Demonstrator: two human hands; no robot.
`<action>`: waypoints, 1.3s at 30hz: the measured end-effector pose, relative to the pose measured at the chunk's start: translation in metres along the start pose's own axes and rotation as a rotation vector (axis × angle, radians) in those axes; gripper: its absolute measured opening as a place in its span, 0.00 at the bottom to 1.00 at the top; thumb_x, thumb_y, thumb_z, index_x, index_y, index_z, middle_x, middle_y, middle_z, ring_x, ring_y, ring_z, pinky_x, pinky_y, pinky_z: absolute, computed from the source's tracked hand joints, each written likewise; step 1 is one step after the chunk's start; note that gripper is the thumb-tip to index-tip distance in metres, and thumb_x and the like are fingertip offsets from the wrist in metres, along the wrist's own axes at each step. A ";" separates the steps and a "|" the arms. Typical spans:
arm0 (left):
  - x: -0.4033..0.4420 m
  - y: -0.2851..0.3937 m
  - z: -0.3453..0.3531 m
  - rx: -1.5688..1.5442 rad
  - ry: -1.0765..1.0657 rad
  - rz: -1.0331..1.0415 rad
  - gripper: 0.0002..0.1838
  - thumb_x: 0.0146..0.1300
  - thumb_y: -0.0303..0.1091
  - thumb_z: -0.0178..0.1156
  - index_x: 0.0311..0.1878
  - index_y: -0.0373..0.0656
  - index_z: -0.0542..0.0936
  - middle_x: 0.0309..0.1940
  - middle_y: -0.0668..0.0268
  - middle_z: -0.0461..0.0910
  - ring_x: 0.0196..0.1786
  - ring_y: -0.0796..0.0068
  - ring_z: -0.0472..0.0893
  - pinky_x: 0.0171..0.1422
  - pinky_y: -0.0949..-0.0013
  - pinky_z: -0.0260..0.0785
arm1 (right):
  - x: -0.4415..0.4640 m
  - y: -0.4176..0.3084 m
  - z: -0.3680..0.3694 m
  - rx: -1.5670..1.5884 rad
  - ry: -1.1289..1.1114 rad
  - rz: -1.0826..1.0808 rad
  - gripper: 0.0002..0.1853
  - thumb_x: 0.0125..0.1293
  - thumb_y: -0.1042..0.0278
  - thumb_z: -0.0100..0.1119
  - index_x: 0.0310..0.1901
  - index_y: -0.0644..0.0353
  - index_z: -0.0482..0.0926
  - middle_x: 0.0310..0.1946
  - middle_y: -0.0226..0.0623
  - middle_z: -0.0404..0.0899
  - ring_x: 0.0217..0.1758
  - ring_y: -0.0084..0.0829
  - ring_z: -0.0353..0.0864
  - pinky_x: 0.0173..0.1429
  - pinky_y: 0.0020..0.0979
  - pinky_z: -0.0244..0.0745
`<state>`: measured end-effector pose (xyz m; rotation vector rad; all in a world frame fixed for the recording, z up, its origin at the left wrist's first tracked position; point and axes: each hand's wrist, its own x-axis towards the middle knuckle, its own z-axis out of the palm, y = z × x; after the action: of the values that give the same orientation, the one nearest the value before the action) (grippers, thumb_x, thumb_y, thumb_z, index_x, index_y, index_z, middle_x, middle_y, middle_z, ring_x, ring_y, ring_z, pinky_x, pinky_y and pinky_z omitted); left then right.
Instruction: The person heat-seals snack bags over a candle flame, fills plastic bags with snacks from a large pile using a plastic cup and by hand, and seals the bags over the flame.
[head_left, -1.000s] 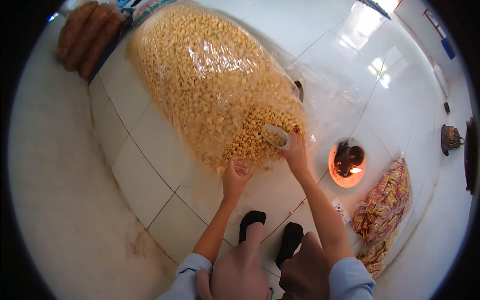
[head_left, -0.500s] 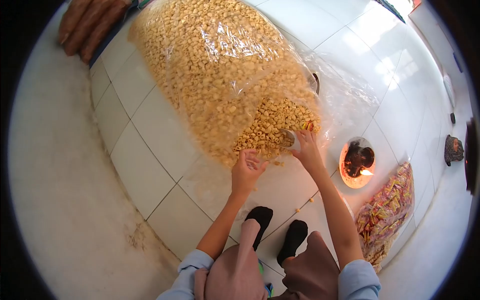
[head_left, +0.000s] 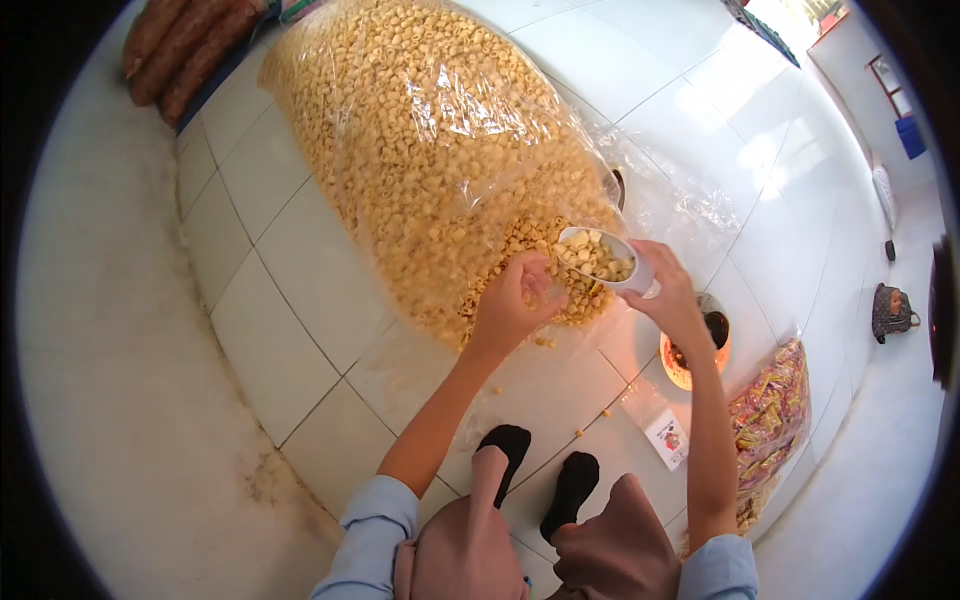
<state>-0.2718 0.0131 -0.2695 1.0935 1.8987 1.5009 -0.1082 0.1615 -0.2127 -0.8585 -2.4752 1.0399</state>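
Note:
My right hand is closed on the handle of a white scoop, which is heaped with small yellow ring-shaped snacks. The scoop is above the mouth of a large clear plastic sack full of the same snacks. Left of the scoop, my left hand has its fingers curled round what looks like thin clear plastic. Whether this is a separate bag or the sack's edge, I cannot tell.
Right of my hand, a dish with dark contents is partly behind my forearm. A small printed plastic bag lies on the tiles. Beyond my forearm is a bag of red-and-yellow packets. Several long brown packages are at upper left.
My right hand has lifted the scoop out of the sack's mouth, now full of snacks. My left hand has moved up and right towards it. The small printed bag has come into sight.

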 end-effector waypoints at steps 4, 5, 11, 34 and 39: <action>0.019 0.000 -0.001 0.093 -0.063 0.158 0.27 0.45 0.34 0.68 0.49 0.41 0.69 0.31 0.68 0.75 0.32 0.78 0.75 0.38 0.73 0.69 | 0.006 -0.039 -0.046 -0.130 -0.069 -0.045 0.31 0.41 0.74 0.64 0.53 0.60 0.69 0.50 0.38 0.69 0.56 0.37 0.65 0.58 0.33 0.65; 0.022 0.002 -0.001 0.128 -0.078 0.192 0.27 0.45 0.34 0.68 0.49 0.41 0.69 0.31 0.68 0.75 0.32 0.77 0.75 0.38 0.72 0.69 | 0.007 -0.044 -0.051 -0.133 -0.067 -0.045 0.31 0.41 0.74 0.64 0.53 0.60 0.69 0.50 0.38 0.69 0.56 0.37 0.65 0.58 0.33 0.65; 0.030 -0.001 0.003 0.192 -0.089 0.281 0.28 0.42 0.33 0.68 0.49 0.42 0.69 0.32 0.66 0.75 0.35 0.71 0.75 0.42 0.69 0.67 | 0.011 -0.070 -0.057 -0.339 -0.161 -0.181 0.30 0.42 0.77 0.62 0.53 0.60 0.69 0.51 0.36 0.67 0.57 0.35 0.63 0.55 0.33 0.68; 0.014 -0.030 -0.005 -0.172 0.069 0.112 0.27 0.50 0.27 0.62 0.54 0.41 0.64 0.31 0.68 0.71 0.38 0.77 0.72 0.46 0.72 0.66 | 0.001 0.043 0.042 -0.617 -0.140 -0.038 0.30 0.40 0.75 0.63 0.50 0.62 0.69 0.47 0.38 0.68 0.53 0.40 0.65 0.52 0.34 0.73; 0.007 -0.027 -0.020 -0.231 0.152 0.116 0.28 0.48 0.22 0.62 0.54 0.41 0.62 0.30 0.68 0.71 0.36 0.79 0.73 0.47 0.73 0.66 | -0.015 0.072 0.107 -0.325 -0.049 0.038 0.32 0.38 0.75 0.65 0.51 0.64 0.68 0.50 0.41 0.68 0.56 0.43 0.63 0.55 0.37 0.68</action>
<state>-0.2990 0.0052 -0.2887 1.0235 1.7286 1.8630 -0.1209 0.1350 -0.3392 -0.9857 -2.7253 0.6850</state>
